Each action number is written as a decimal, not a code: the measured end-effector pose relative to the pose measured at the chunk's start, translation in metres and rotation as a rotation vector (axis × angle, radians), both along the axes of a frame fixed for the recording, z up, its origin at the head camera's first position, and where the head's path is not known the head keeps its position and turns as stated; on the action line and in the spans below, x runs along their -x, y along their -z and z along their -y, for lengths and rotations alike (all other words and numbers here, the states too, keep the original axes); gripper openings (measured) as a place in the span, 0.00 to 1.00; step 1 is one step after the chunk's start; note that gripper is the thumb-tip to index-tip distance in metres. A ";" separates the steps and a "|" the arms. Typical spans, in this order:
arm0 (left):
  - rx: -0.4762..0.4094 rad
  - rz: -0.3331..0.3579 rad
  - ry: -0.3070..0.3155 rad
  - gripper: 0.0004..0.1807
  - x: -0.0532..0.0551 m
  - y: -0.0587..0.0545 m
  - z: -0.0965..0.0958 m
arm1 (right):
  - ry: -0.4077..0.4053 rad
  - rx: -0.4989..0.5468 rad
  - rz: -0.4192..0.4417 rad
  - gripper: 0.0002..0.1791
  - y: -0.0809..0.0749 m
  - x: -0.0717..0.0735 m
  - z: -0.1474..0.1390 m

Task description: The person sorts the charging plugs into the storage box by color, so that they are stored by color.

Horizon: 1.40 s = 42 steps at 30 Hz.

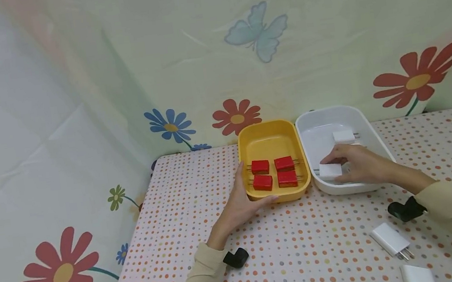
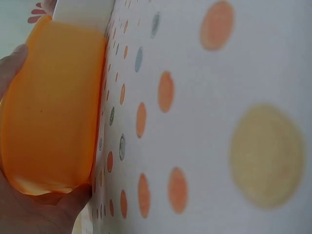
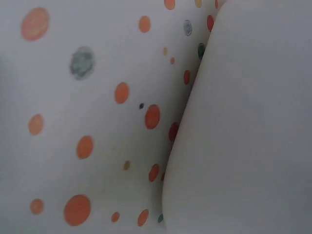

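My left hand (image 1: pixel 240 203) holds the front left corner of a yellow plastic bin (image 1: pixel 265 131), its thumb along the front wall and its fingers at the left side. In the left wrist view this bin's wall (image 2: pixel 58 107) shows orange. Several red plug-in chargers (image 1: pixel 260 167) lie in two rows inside it. My right hand (image 1: pixel 362 163) reaches into the white bin (image 1: pixel 314 124) and pinches a white plug-in charger (image 1: pixel 330 171) near the front wall, prongs facing left. Behind it lies another white charger (image 1: pixel 343 137), prongs to the right. The hand partly hides the bin's contents.
Two more white chargers, one whole (image 1: pixel 389 238) and one cut by the frame edge (image 1: pixel 417 275), lie on the dotted tablecloth (image 1: pixel 300 250) at front right. The bins stand side by side before a flowered curtain (image 1: pixel 181 61). The white bin's wall (image 3: pixel 243 126) fills the right wrist view's right side.
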<state>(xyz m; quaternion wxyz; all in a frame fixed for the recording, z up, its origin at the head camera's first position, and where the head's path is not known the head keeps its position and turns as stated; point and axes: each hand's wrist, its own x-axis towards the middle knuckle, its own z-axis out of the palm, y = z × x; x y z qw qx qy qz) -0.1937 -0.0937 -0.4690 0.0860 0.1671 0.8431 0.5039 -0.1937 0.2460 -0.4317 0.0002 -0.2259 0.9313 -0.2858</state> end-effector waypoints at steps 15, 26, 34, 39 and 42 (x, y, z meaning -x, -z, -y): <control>-0.013 -0.002 0.006 0.68 -0.001 -0.003 -0.001 | 0.050 -0.017 0.098 0.27 0.003 0.007 0.003; 0.006 -0.006 -0.002 0.68 -0.002 -0.001 -0.001 | 0.031 0.076 -0.032 0.28 -0.015 -0.007 0.003; -0.007 -0.004 0.000 0.69 -0.001 0.000 -0.001 | 0.085 0.074 -0.232 0.29 -0.036 -0.061 -0.009; -0.028 -0.010 0.018 0.69 -0.001 0.000 0.000 | 0.106 0.072 -0.303 0.33 -0.025 -0.102 -0.024; -0.027 -0.010 0.019 0.69 -0.002 -0.002 0.000 | 0.112 0.090 -0.303 0.35 -0.011 -0.122 -0.029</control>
